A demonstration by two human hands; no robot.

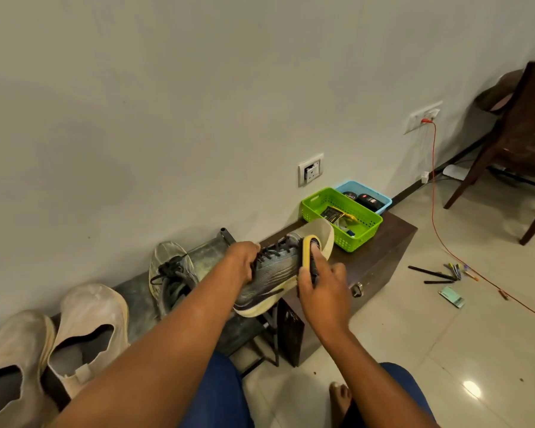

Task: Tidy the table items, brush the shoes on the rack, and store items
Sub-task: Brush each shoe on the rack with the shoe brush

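Green basket [314, 201]: yellow-black packet [337, 215] inside

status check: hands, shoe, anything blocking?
Left hand grips grey sneaker at the laces. Right hand holds yellow brush on its toe. Nothing in the way.

Left hand [243, 262] has its fingers buried in the sneaker [271, 274], brush [310, 257] bristles hidden against the toe, labels in the green basket [342, 219] too small to read, beige shoes [53, 350] cut off bottom left
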